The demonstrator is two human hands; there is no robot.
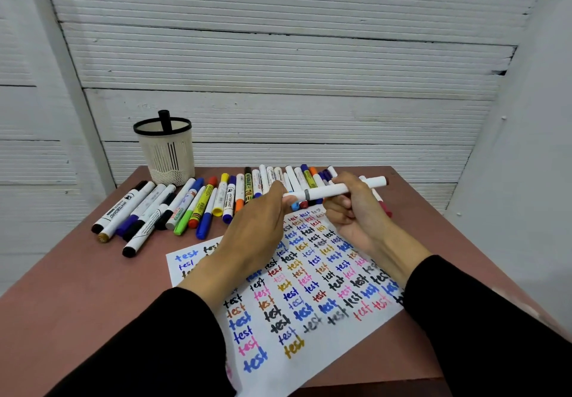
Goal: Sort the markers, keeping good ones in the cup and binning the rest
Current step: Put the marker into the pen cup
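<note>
Both hands' fingers [280, 193] around marker [328, 192]

A white marker [334, 191] with a grey band and dark red end cap crosses above a white test sheet [309, 319] covered in rows of the word "test" in blue, black, pink, red, brown and gold. On the reddish-brown counter [77, 297], a row of markers [198, 204] shows caps of black, blue, green, yellow, orange, red and purple. The cream mesh cup [167, 155], rimmed black, holds a black marker [164, 119]. Both sleeves [148, 350] are black.
</note>
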